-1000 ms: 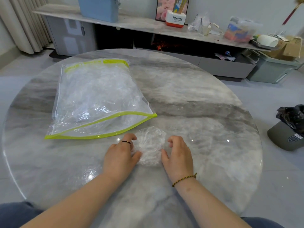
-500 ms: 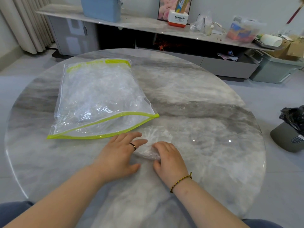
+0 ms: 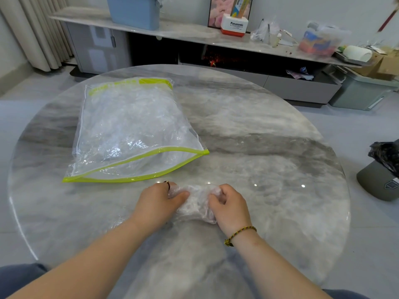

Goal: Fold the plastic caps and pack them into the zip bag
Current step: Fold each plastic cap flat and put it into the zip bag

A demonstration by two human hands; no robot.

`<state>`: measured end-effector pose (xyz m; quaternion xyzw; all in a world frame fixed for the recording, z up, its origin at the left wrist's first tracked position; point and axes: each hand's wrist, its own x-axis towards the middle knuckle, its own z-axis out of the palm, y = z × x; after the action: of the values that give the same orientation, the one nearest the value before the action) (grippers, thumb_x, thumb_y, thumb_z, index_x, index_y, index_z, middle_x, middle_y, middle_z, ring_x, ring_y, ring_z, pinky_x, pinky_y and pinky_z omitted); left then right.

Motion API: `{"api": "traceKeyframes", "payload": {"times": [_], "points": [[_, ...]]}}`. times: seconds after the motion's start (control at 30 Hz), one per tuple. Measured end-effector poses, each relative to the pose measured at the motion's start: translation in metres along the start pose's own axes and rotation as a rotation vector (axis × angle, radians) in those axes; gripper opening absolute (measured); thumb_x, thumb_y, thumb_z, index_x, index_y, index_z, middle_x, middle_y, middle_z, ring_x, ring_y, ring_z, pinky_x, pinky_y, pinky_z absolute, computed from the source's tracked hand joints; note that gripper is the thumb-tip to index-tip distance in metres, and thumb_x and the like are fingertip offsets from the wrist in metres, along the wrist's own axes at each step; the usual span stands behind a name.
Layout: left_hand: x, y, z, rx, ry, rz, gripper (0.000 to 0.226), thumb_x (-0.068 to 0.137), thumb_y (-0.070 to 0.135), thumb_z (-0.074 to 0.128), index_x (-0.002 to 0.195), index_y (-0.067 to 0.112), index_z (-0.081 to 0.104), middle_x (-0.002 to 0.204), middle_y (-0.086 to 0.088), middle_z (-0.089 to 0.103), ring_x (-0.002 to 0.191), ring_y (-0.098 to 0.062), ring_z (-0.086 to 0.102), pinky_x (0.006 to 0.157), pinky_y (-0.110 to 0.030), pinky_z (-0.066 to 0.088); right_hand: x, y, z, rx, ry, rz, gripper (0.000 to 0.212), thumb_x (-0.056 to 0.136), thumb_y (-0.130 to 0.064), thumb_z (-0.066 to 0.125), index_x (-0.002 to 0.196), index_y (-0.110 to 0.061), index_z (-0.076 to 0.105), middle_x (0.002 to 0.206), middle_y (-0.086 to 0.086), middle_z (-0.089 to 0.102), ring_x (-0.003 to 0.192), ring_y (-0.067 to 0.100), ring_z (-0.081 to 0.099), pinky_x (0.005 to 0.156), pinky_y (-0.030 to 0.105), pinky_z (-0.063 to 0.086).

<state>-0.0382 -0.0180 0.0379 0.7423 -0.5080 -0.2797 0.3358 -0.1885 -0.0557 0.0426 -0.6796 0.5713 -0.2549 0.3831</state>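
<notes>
Plastic cap (image 3: 197,205) crumpled, translucent, gripped between both hands.

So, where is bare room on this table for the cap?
The right half of the table is bare, from the zip bag out to the rim. A bare strip lies left of the left hand, in front of the bag. Crowded: front middle, where that hand and the right hand grip the cap.
</notes>
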Motion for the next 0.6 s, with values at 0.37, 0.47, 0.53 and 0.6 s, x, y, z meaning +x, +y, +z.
{"api": "traceKeyframes", "payload": {"times": [0.37, 0.47, 0.53, 0.6], "points": [[-0.003, 0.003, 0.005, 0.581, -0.05, 0.178, 0.043, 0.078, 0.063, 0.053, 0.104, 0.029, 0.054, 0.105, 0.009, 0.057, 0.112, -0.013, 0.049, 0.081, -0.025, 0.025, -0.002, -0.007, -0.008, -0.665, -0.066, 0.001, 0.014, 0.093, -0.03, 0.039, 0.081, -0.024, 0.04, 0.094, -0.006, 0.043, 0.093, 0.017, 0.035, 0.08, 0.025, 0.025], [-0.004, 0.003, 0.002, 0.57, -0.081, 0.147, 0.034, 0.08, 0.057, 0.055, 0.091, 0.025, 0.055, 0.075, 0.014, 0.037, 0.11, -0.015, 0.045, 0.074, -0.024, 0.017, -0.002, -0.009, -0.01, -0.433, -0.043, 0.04, 0.025, 0.092, -0.032, 0.048, 0.112, -0.017, 0.048, 0.111, -0.001, 0.048, 0.108, 0.017, 0.042, 0.086, 0.022, 0.033], [-0.004, 0.003, 0.002, 0.504, -0.066, 0.128, 0.032, 0.081, 0.055, 0.056, 0.076, 0.025, 0.049, 0.069, 0.015, 0.031, 0.109, -0.015, 0.045, 0.072, -0.024, 0.015, 0.0, -0.011, -0.017, -0.28, -0.025, 0.1, 0.038, 0.091, -0.038, 0.05, 0.119, -0.014, 0.043, 0.105, -0.002, 0.048, 0.097, 0.014, 0.046, 0.078, 0.022, 0.035], [-0.005, 0.003, 0.0, 0.382, -0.024, 0.099, 0.039, 0.081, 0.051, 0.06, 0.063, 0.024, 0.038, 0.068, 0.015, 0.035, 0.106, -0.017, 0.048, 0.071, -0.024, 0.015, 0.003, -0.01, -0.023, -0.188, -0.079, 0.207, 0.035, 0.089, -0.045, 0.051, 0.106, -0.016, 0.044, 0.094, -0.001, 0.053, 0.08, 0.016, 0.051, 0.067, 0.024, 0.037]]}}
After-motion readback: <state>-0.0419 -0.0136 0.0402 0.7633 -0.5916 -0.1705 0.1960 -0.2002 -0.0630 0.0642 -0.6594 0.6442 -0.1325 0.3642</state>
